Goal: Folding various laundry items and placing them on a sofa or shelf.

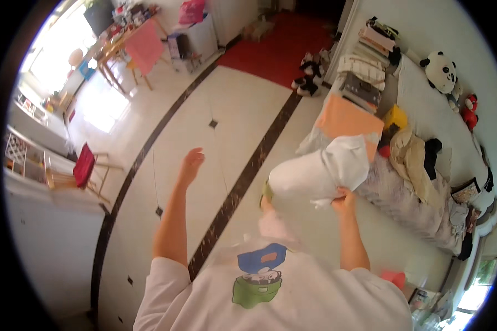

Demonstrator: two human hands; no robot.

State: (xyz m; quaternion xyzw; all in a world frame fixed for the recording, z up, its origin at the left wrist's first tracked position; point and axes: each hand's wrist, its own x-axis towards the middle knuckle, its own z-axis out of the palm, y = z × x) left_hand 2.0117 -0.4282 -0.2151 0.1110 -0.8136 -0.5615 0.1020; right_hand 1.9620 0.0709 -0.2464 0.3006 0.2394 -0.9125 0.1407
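Note:
My right hand (343,201) is closed on a white cloth bundle (309,174), perhaps a pillow or folded fabric, which hangs out in front of me beside the bed. My left hand (191,163) is held out over the tiled floor, empty, with its fingers loosely bent. Below the bundle one of my feet in a green slipper (265,193) shows, partly hidden.
A cluttered bed (381,182) runs along the right, with folded clothes (361,74) and a panda plush (439,71). Ahead are a red floor area (262,44) and shoes (308,74). At left stand a red-cushioned chair (85,165) and a cluttered table (116,44).

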